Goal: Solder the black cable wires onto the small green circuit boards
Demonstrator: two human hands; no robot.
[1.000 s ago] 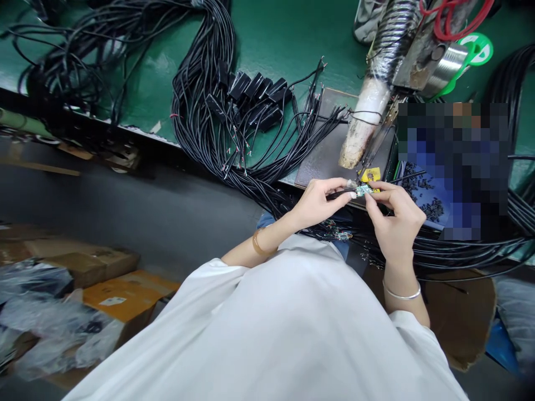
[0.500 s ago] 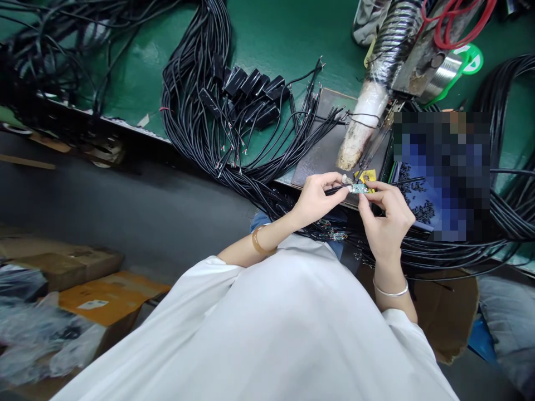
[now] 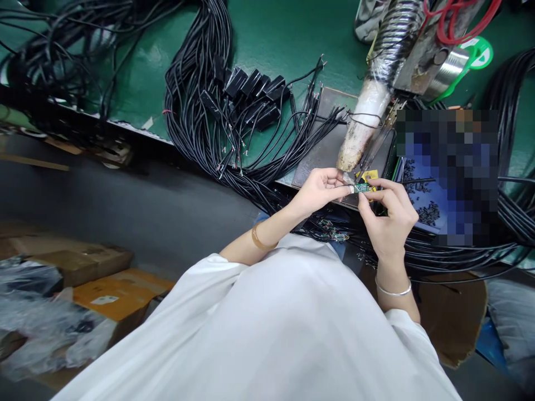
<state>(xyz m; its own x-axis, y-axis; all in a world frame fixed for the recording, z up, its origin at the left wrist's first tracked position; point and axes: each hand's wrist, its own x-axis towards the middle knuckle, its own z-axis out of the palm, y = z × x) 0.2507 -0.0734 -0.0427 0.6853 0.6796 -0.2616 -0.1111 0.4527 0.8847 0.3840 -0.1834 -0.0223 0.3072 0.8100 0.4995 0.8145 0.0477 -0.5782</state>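
A small green circuit board point(image 3: 361, 188) is pinched between my right hand point(image 3: 387, 220) and my left hand point(image 3: 320, 192) at the front edge of the green bench point(image 3: 284, 33). My left hand's fingers are closed on a thin black cable end that meets the board. My right thumb and forefinger are closed on the board's right end. Just above the board hangs the wrapped, whitish tip of a soldering fixture point(image 3: 361, 131), over a dark mat point(image 3: 326, 153).
A thick bundle of black cables point(image 3: 200, 106) with black plugs point(image 3: 254, 92) fans across the bench. More cables point(image 3: 514, 234) loop at the right, beside a solder reel point(image 3: 453, 61). Cardboard boxes point(image 3: 117, 292) and plastic bags lie on the floor at the left.
Both hands stay on the board and cable, shifted only slightly; the right fingers have reset their pinch. The view has drifted a little.
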